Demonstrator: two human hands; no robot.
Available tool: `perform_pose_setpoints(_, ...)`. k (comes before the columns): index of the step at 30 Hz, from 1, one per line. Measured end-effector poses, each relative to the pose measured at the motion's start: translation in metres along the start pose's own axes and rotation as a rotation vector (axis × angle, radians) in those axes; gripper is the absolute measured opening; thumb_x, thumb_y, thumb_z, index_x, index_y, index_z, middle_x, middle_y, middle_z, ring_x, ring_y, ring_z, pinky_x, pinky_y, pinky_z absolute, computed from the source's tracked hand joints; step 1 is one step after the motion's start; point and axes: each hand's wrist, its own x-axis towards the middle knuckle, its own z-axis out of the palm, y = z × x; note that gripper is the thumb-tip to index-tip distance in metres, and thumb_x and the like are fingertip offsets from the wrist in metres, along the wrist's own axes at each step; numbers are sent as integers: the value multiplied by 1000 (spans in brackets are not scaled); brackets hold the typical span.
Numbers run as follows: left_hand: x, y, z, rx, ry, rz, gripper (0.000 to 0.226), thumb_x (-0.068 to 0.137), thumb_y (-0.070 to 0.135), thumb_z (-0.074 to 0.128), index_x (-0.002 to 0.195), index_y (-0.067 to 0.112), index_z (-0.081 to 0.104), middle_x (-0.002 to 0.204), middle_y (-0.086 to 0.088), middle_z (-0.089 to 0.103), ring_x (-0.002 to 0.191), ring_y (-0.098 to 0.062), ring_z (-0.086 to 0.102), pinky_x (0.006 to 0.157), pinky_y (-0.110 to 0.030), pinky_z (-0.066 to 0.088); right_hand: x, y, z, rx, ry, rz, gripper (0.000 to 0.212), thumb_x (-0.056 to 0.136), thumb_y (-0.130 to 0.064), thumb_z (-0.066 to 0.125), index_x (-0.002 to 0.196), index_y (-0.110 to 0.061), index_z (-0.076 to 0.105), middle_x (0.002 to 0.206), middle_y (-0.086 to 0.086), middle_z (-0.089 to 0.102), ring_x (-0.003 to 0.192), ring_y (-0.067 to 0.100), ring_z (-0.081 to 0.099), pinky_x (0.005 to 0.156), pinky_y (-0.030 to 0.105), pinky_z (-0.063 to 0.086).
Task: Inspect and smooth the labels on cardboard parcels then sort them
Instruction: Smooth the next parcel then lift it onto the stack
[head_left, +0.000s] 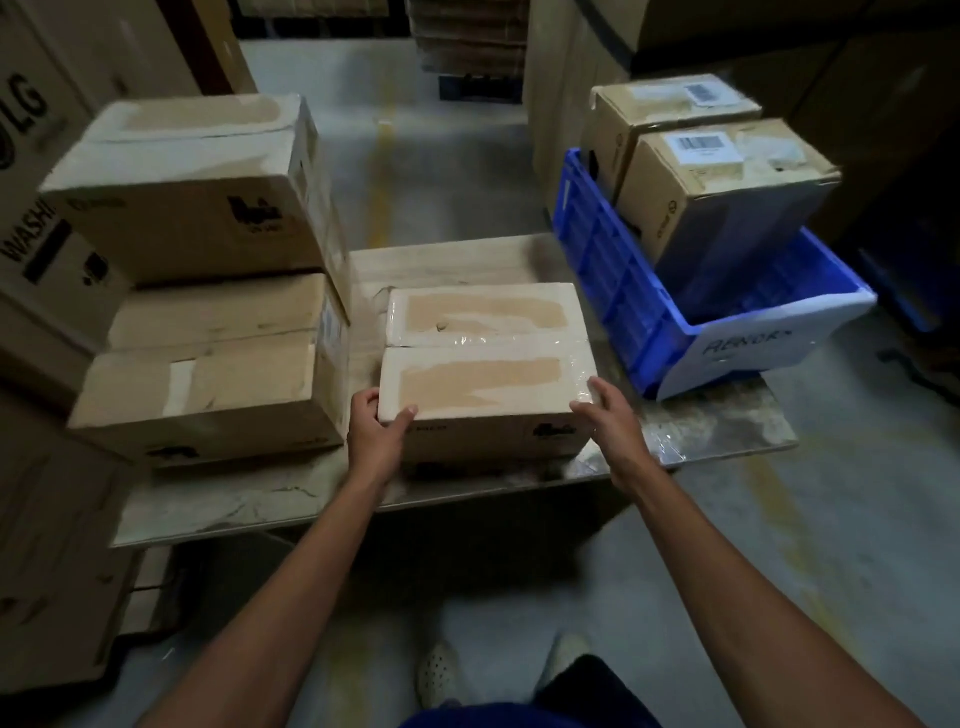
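Observation:
A taped cardboard parcel (485, 358) lies flat in the middle of a low wooden table (249, 499). No label shows on its top, only clear tape. My left hand (376, 431) grips its near left corner, thumb on top. My right hand (608, 415) rests on its near right corner, fingers curled over the edge. Two larger parcels are stacked at the left: the upper one (192, 187) sits skewed on the lower one (213, 374). At the right, two parcels with barcode labels (722, 182) (670, 111) stand in a blue crate (618, 280).
Big appliance cartons (36, 171) wall off the left side. More tall cartons (566, 104) stand behind the blue crate. A concrete aisle with a faded yellow line (382, 182) runs away beyond the table. My feet (441, 675) are on the floor below.

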Motion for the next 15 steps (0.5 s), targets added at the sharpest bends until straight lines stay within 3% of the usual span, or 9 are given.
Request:
perform_pose_setpoints(2,10,7,10,27,35,22,49,94,16,68,136,13,44,131,-4,56,119,-24,55,90,-31,46,17,-4,0,-27,-37,-15,68,94,-10,66,155,-15,35,156,-1,40,133,7,40,106,27,36)
perform_pose_setpoints(5,23,19,25,170,23,110,53,101,8,55,151,14,40,150,-6,41,137,-21,39,108,-24,31,44,-5,1,-103,-91,-71,75,93,-10,69,157,-16,31,161,-3,33,145,12,33,115,30,31)
perform_pose_setpoints(8,31,23,35,354,27,125,47,106,14,42,153,21,38,154,-17,30,144,-29,31,107,-20,22,70,-10,2,-250,-162,-124,77,94,-12,67,159,-13,25,167,-2,19,150,12,22,115,23,21)
perform_pose_setpoints(12,38,23,44,669,103,141,47,108,20,34,155,28,34,163,-17,15,150,-35,15,119,-41,20,93,-17,2,-474,-240,-219,83,97,-21,65,162,-16,13,170,-1,4,153,17,16,112,23,16)
perform_pose_setpoints(15,43,28,45,826,119,277,47,102,4,47,146,21,50,163,-18,23,150,-36,18,120,-45,19,95,-19,6,-751,-255,-245,93,97,-35,64,162,-15,1,169,5,-12,155,28,10,119,37,21)
